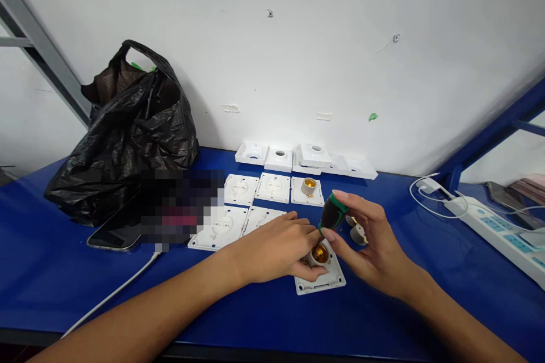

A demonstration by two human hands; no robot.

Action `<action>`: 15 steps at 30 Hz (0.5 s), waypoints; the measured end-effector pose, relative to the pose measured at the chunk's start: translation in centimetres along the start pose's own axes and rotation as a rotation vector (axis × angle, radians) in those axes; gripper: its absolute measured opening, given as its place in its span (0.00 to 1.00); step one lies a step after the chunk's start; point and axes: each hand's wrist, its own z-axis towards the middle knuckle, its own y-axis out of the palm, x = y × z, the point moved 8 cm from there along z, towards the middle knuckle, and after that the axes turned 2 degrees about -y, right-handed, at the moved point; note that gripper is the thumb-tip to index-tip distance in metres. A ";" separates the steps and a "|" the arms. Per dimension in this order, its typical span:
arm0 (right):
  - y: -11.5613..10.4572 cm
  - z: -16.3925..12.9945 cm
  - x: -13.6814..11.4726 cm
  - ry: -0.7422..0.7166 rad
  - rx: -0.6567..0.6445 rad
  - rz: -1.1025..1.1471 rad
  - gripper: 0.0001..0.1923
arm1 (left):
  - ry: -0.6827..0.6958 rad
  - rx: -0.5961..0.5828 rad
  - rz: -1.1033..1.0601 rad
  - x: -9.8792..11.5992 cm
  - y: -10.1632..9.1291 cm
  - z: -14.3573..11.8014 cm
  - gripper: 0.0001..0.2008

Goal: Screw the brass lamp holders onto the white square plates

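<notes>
My right hand point(366, 238) grips a short screwdriver point(334, 212) with a black and green handle, tilted and pointing down. Its tip is hidden behind my left fingers. My left hand point(289, 244) is closed around a round lamp socket point(319, 255) with a brass-coloured threaded inside. That socket sits on a square white plate point(321, 282) lying on the blue table. Just beyond my right fingers lie loose lamp sockets point(358, 233), partly covered by the hand. Farther back, another socket point(309, 185) stands on a white plate point(307, 198).
Several bare white plates point(279, 187) lie left of my hands. White covers point(279, 159) with round holes line the wall. A black plastic bag point(140, 119) and a phone point(113, 232) with a white cable point(114, 292) are at left. A power strip point(498, 227) lies at right.
</notes>
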 end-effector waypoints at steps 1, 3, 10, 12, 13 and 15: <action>0.0 0.0 0.0 0.001 -0.001 0.003 0.36 | -0.001 0.000 -0.001 0.0 0.0 0.0 0.17; 0.0 0.0 0.0 0.003 -0.002 0.007 0.36 | -0.001 -0.002 0.002 0.0 0.0 0.0 0.17; 0.0 0.1 -0.1 -0.002 -0.008 0.028 0.38 | -0.008 -0.024 0.015 -0.1 0.1 0.1 0.18; 0.0 0.1 -0.1 -0.002 -0.006 0.025 0.38 | -0.010 -0.022 0.007 0.0 0.1 0.0 0.18; 0.0 0.1 -0.1 -0.003 -0.006 0.023 0.38 | -0.008 -0.019 0.005 0.0 0.1 0.0 0.18; 0.0 0.1 -0.2 -0.007 -0.007 0.025 0.38 | -0.006 -0.009 0.008 0.0 0.0 0.0 0.17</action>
